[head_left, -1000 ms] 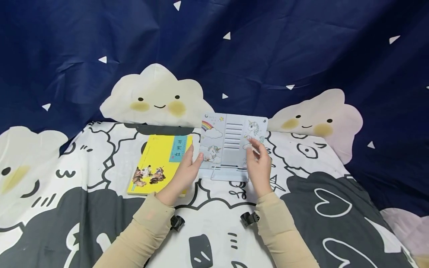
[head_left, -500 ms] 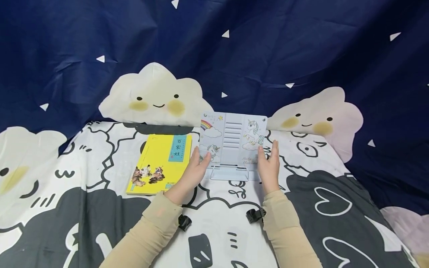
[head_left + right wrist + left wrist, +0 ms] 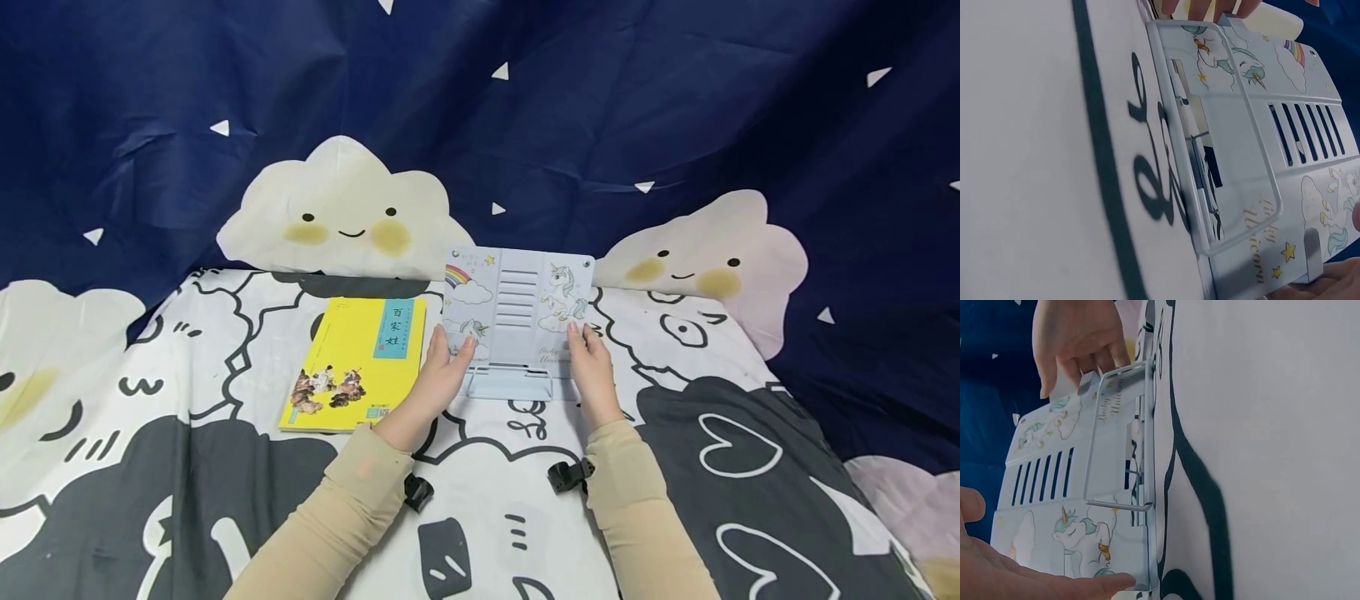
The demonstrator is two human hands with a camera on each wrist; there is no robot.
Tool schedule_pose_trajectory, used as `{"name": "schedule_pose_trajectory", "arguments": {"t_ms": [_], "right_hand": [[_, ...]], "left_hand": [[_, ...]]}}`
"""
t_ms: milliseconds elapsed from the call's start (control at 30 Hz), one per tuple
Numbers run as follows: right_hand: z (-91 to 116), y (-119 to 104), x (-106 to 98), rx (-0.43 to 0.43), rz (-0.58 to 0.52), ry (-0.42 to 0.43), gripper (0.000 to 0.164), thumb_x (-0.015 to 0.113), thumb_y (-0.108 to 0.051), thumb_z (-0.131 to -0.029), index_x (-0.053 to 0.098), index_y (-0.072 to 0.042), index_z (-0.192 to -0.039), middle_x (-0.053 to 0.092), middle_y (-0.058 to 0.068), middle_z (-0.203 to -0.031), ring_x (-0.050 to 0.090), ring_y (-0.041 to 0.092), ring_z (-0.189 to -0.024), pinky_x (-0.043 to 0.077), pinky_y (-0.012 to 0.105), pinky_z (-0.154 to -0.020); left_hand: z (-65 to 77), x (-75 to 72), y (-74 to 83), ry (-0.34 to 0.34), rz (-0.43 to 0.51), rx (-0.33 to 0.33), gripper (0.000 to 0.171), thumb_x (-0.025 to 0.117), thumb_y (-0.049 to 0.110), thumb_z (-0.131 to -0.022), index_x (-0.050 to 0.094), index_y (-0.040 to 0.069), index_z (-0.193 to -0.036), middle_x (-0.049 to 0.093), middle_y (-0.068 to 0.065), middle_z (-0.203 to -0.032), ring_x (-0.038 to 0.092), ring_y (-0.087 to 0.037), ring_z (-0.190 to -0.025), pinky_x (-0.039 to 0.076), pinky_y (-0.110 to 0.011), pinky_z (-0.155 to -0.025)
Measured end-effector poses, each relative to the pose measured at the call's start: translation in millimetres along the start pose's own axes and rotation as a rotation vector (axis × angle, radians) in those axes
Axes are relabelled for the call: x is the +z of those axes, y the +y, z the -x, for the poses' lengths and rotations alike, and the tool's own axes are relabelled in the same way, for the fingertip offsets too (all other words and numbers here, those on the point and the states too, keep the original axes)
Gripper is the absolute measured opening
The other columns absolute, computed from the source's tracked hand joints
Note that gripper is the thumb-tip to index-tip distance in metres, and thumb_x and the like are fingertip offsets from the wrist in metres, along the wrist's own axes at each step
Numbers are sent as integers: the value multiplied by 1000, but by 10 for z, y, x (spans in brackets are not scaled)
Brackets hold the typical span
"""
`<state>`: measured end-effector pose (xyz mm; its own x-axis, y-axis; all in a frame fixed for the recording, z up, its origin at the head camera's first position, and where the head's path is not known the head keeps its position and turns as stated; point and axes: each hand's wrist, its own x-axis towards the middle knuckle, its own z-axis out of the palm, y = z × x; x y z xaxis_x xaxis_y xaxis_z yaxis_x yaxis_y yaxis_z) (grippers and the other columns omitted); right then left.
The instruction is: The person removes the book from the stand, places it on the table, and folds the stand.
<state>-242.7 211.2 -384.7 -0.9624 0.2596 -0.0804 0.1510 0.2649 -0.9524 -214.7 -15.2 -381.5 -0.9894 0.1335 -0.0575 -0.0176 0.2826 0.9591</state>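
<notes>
A pale blue metal book stand [image 3: 517, 333] with unicorn and rainbow prints stands tilted back on the cloth. Slots run down its middle, and a wire page holder [image 3: 1093, 462] lies across its lower front. My left hand [image 3: 435, 379] holds its left side, the thumb over the front near the unicorn picture. At the opposite side my right hand [image 3: 596, 379] grips the edge, thumb in front and other fingers partly hidden behind the panel. Both hands face each other across the stand in the left wrist view. Left of it lies a yellow book [image 3: 352, 367] with a blue title label.
A white and dark grey cartoon-printed cloth [image 3: 495, 492] covers the surface. Behind it hangs a dark blue curtain [image 3: 570, 125] with white triangles and smiling clouds. Black camera mounts sit at both wrists.
My right hand has drawn back from the panel's front, opened beside the right edge, then closed onto it. The left hand has shifted slightly right along the stand, which stays in place.
</notes>
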Motion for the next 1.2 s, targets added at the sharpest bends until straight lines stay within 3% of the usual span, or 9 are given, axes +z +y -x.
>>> {"name": "schedule_pose_trajectory", "arguments": {"t_ms": [200, 467, 733, 1200], "right_hand": [[-18, 3, -51, -11, -17, 5, 70, 40, -49, -104, 29, -4, -155, 30, 16, -161, 29, 30, -149, 26, 43, -123], [0, -11, -93, 27, -41, -26, 70, 41, -47, -104, 24, -5, -157, 26, 17, -162, 27, 31, -150, 28, 48, -121], [-7, -8, -146, 35, -33, 8, 67, 44, -43, -104, 30, 0, -153, 38, 21, -154, 41, 32, -138, 39, 46, -115], [-7, -37, -231, 70, 9, -11, 68, 42, -47, -104, 34, 1, -151, 40, 22, -151, 43, 36, -138, 41, 47, -113]], "left_hand": [[-21, 14, 9, -2, 10, -19, 83, 35, 49, -104, -6, 0, -158, -9, -18, -166, -8, -32, -155, 1, -56, -124], [-50, 23, 38, -5, -6, -50, 84, 34, 50, -103, -7, 0, -157, -10, -18, -166, -7, -32, -154, 1, -54, -124], [-107, 28, 36, -10, -1, -39, 84, 34, 50, -104, -7, 0, -157, -10, -18, -166, -8, -31, -155, 2, -54, -124], [-225, 30, 28, -33, 2, -53, 84, 32, 53, -104, -7, 3, -158, -10, -15, -167, -7, -29, -155, 4, -52, -125]]}}
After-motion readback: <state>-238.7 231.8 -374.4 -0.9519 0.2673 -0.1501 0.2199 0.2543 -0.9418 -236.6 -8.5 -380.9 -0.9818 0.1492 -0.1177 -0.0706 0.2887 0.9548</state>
